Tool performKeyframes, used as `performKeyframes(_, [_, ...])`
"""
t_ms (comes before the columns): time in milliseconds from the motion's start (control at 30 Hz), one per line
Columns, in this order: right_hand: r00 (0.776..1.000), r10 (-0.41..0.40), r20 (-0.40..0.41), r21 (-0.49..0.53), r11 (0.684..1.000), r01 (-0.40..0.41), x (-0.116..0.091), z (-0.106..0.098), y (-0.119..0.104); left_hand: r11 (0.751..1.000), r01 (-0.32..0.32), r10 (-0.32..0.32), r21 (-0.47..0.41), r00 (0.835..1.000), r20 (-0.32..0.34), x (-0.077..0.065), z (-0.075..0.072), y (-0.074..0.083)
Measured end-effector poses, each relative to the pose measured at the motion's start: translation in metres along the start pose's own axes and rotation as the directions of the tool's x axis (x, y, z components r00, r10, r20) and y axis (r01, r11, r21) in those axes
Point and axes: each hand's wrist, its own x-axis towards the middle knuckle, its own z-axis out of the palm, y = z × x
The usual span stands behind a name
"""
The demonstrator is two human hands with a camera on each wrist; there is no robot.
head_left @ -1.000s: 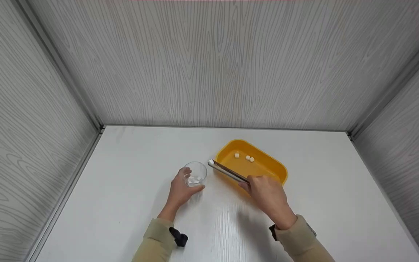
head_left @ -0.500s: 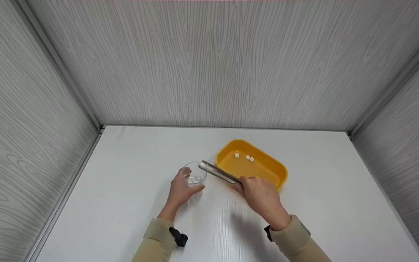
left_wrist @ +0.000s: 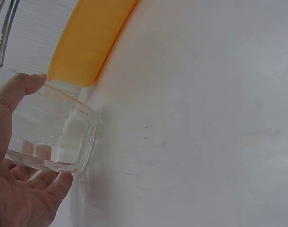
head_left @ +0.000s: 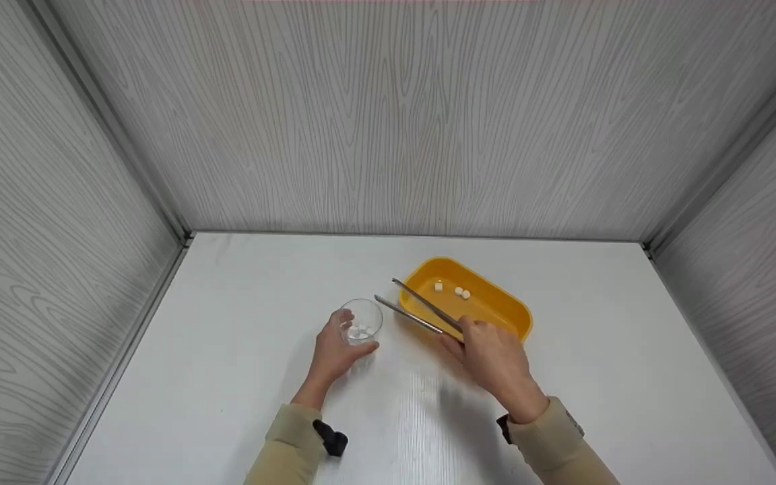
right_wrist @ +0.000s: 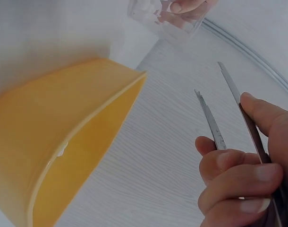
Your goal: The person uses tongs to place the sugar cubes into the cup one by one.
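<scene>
My left hand (head_left: pixel 335 350) curls round a clear glass (head_left: pixel 362 316) standing on the table; in the left wrist view whitish pieces (left_wrist: pixel 73 130) lie at its bottom. Metal tongs (head_left: pixel 428 306) are in my right hand (head_left: pixel 496 360), which grips them over the near side of a yellow tray (head_left: pixel 496 296). Their two arms are spread, with nothing between the tips, just right of the glass's rim. Inside the tray sit a white cube (head_left: pixel 438 287) and two more small white pieces (head_left: pixel 462 293) side by side. The right wrist view shows fingers (right_wrist: pixel 233 184) wrapped round the tongs.
The white tabletop (head_left: pixel 260 283) is bounded by a grey wood-grain panel (head_left: pixel 415 121) behind and similar panels at both sides. A black wrist device (head_left: pixel 331 439) is at the left sleeve.
The right hand moved the tongs left over the glass's rim, then back right. The white cube in their tips is gone from them, and the tongs have spread apart. The left hand stayed put.
</scene>
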Motion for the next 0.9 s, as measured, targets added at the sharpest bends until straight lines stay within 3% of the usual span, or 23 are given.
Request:
performKeyframes(467, [0.987, 0.150, 0.064, 0.023, 0.988, -0.152, -0.003, 0.005, 0.034, 1.000, 0.008, -0.008, -0.017, 1.000, 0.009, 0.000, 0.000, 0.000])
performKeyframes(900, [0.964, 0.238, 0.114, -0.016, 0.971, -0.238, -0.002, 0.019, 0.060, 1.000, 0.015, -0.015, -0.009, 1.000, 0.005, 0.000, 0.000, 0.000])
